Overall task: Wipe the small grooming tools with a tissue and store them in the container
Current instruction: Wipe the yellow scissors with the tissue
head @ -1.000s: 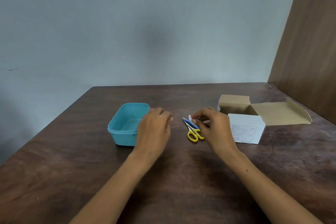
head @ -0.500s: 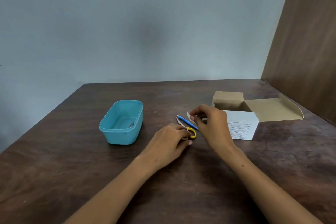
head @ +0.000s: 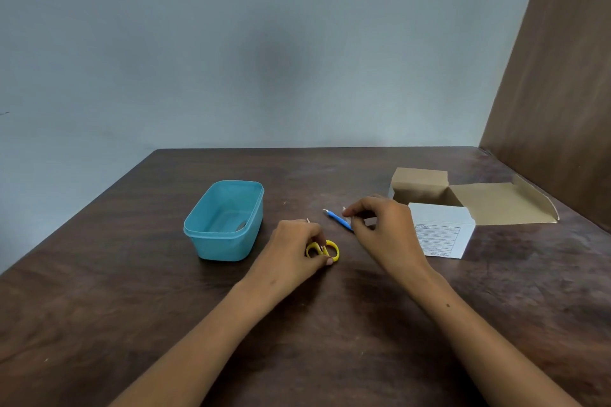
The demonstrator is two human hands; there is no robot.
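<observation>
You have a dark brown wooden table (head: 330,340) before you. On it stand a teal container (head: 224,225) at the left and an open white cardboard box (head: 439,235) at the right. Between them lie yellow-handled scissors (head: 325,251) and a blue tool (head: 337,220).

At frame centre, the left hand (head: 292,249) has its grip on yellow-handled scissors (head: 323,249) on the tabletop (head: 132,291). Right of it, the right hand (head: 383,228) pinches a blue tool (head: 337,218). A teal container (head: 224,221) sits left; an open box (head: 443,235) sits right.
</observation>
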